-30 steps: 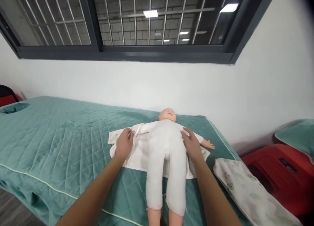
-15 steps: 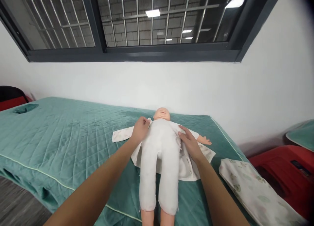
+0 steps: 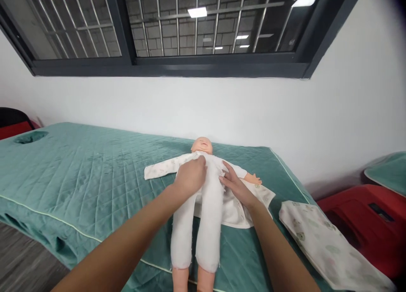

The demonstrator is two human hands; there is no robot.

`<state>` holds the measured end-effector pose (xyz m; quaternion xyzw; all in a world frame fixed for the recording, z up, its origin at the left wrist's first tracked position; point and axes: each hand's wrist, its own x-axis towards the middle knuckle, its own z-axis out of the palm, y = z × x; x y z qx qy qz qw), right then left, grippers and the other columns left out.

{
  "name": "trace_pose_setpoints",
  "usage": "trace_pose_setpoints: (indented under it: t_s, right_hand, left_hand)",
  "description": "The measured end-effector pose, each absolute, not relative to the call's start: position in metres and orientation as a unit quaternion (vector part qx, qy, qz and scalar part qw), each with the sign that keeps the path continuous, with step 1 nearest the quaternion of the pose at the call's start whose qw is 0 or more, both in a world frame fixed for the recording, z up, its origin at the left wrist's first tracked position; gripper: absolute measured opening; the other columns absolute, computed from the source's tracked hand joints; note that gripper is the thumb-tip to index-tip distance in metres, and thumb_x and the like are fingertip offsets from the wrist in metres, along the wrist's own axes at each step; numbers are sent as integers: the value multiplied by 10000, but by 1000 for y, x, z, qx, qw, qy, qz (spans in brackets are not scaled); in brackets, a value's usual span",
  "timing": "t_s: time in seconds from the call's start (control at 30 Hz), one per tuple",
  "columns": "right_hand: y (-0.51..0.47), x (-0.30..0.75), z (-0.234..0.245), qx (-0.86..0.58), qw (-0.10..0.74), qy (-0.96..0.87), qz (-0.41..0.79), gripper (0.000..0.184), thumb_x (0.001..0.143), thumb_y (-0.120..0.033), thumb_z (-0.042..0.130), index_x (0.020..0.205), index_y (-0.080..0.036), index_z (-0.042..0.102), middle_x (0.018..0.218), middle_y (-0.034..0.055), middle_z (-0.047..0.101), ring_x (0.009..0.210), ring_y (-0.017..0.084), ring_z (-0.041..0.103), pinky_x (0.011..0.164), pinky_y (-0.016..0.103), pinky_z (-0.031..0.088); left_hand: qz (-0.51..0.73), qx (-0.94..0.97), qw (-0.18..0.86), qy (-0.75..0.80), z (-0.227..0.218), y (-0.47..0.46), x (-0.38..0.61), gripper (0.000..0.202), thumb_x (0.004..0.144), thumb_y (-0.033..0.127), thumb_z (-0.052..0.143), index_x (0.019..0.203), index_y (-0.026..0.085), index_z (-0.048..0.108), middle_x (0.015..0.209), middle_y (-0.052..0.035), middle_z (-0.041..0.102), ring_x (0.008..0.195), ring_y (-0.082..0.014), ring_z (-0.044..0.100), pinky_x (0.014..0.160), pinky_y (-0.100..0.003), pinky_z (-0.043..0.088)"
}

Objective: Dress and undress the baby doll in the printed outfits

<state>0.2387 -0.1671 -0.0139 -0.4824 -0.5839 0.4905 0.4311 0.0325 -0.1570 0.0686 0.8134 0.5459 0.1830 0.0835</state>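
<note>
A baby doll [image 3: 209,224] with a white cloth body lies on its back, its head toward the wall. Spread beneath and beside it is a white printed baby shirt [image 3: 264,192]. One sleeve [image 3: 161,167] stretches out to the left; whether the doll's arm is inside it I cannot tell. On the right the doll's bare hand [image 3: 253,178] shows. My left hand [image 3: 192,173] is closed at the doll's chest on the shirt's front edge, its fingertips mostly hidden. My right hand [image 3: 235,183] rests against the doll's other side, fingers apart.
A green quilted cover [image 3: 95,173] lies over the bed, which stands against a white wall under a barred window [image 3: 206,30]. Folded printed cloth [image 3: 330,245] lies at the right edge. Beside the bed is a red plastic seat [image 3: 364,224]; another red-and-black item [image 3: 14,125] is far left.
My left hand has moved right and slightly down, from beside the doll's shoulder to its chest, drawing the shirt's edge with it. The right hand stays by the doll's side. The view has shifted slightly.
</note>
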Motion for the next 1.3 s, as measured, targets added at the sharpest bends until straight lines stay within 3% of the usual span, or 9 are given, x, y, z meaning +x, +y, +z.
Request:
trace_pose_setpoints:
  t_s: [0.2,0.33,0.5,0.7,0.87,1.07,1.3]
  right_hand:
    - [-163,242,-21,-496,432,-596,460,909,798,-588,635,1544,-332,182,1325,119,555,1176,280,572,984,470,468]
    - [-164,241,-20,-493,433,-597,462,899,797,-585,635,1538,-338,192,1337,119,539,1154,270,579,979,469,465]
    - [-171,236,-11,-501,425,-591,467,865,835,-560,608,1537,-295,178,1301,114,555,1150,247,576,1011,449,447]
    - [-173,234,-7,-499,428,-592,466,860,831,-552,614,1533,-302,184,1222,83,598,1058,246,613,975,448,485]
    - [-172,236,-9,-500,423,-588,475,872,833,-563,616,1538,-302,175,1331,107,556,1132,251,598,998,422,474]
    - [-170,237,-11,-497,425,-586,478,870,835,-567,609,1541,-294,180,1336,117,552,1168,254,581,1018,440,454]
    - [-170,238,-13,-499,441,-588,460,830,804,-556,630,1517,-330,270,1227,92,604,1088,254,612,927,438,510]
  left_hand:
    - [161,857,45,488,66,-225,21,302,952,239,408,1238,186,490,1219,-105,651,899,-262,682,696,-370,514]
    - [260,853,9,453,39,-253,-5,270,952,208,418,1202,210,521,1355,-67,572,1099,-247,613,868,-393,521]
    - [330,791,16,515,4,-263,-33,337,904,258,538,1240,238,522,1280,-101,578,1164,-283,535,978,-477,461]
    - [358,758,92,538,-7,-259,-34,202,893,308,557,1085,253,587,1126,-76,586,1055,-255,561,920,-453,491]
    - [348,765,106,531,-2,-263,-24,89,920,283,512,945,238,584,1001,-58,605,939,-231,574,851,-421,499]
    - [352,773,90,520,7,-257,-22,202,965,281,432,839,212,573,899,-51,603,889,-224,545,833,-418,475]
    - [394,774,94,486,20,-187,-7,296,965,222,386,1188,184,577,1306,-98,582,1273,-229,471,1117,-414,352]
